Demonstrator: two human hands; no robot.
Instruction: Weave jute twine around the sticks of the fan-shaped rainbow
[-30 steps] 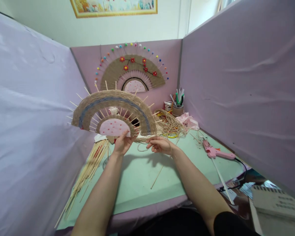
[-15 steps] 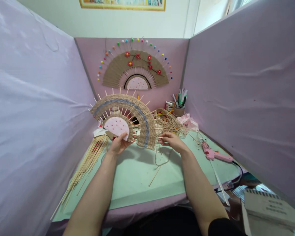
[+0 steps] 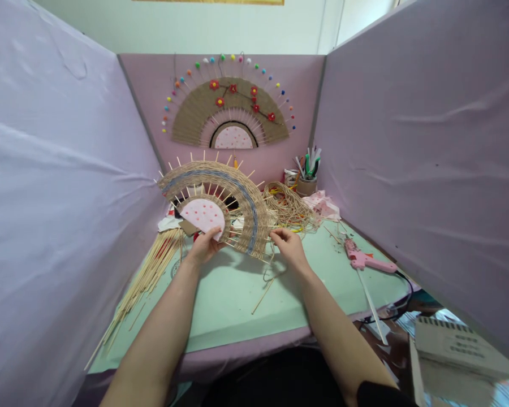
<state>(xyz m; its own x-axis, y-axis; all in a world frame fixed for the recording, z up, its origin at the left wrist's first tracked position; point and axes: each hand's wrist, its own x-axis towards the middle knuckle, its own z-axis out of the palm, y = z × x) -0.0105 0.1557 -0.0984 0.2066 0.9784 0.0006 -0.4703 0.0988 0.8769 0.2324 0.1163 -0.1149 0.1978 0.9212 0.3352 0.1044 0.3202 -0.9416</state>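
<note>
A half-round woven fan (image 3: 261,217) of tan twine with a blue band is held up, tilted, over the table. Thin sticks poke out past its curved edge, and a pink dotted half-disc (image 3: 202,216) forms its centre. My left hand (image 3: 204,249) grips the fan at this lower centre, thumb in front and fingers partly hidden behind. At the fan's right edge, my right hand (image 3: 290,249) is closed in a pinch on a strand of twine (image 3: 266,273), which loops down below the fingers. A loose stick (image 3: 262,297) lies on the table underneath.
A finished-looking fan with red flowers (image 3: 233,107) hangs on the back panel. Bamboo sticks (image 3: 142,282) lie left; a twine heap (image 3: 290,206) and a tool cup (image 3: 307,185) stand behind. A pink glue gun (image 3: 371,262) rests right, its cord over the edge. Fabric walls enclose both sides.
My right hand has moved slightly left, closer to the fan's edge, and its fingers have drawn together. The hanging twine loop has shortened and shifted. The view has tilted down a little.
</note>
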